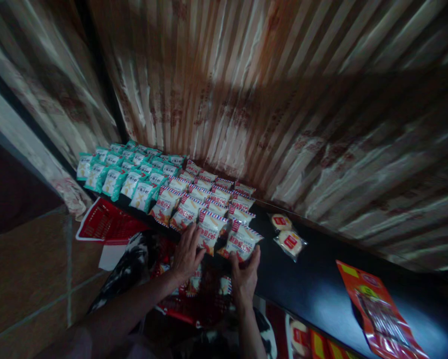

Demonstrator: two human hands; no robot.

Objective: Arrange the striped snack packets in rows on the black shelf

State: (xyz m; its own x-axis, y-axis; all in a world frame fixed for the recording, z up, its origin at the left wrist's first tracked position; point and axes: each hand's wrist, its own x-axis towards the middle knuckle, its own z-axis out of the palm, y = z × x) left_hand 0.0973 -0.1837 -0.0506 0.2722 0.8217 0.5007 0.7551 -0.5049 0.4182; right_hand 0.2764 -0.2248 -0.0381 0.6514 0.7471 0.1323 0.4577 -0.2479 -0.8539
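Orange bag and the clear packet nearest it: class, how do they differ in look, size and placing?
The orange bag is long and brightly printed; the clear packet shows a pale round item and red label.
The orange bag looks much larger than the clear packet.
The orange bag lies alone; the clear packet meets another.
Both lie on the black surface.

Plump red-and-white snack packets [242, 241] lean in rows on black tabletop [306, 279].

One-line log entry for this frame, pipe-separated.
left hand: at front snack packets | right hand: on end packet | orange-red bag: flat, far right
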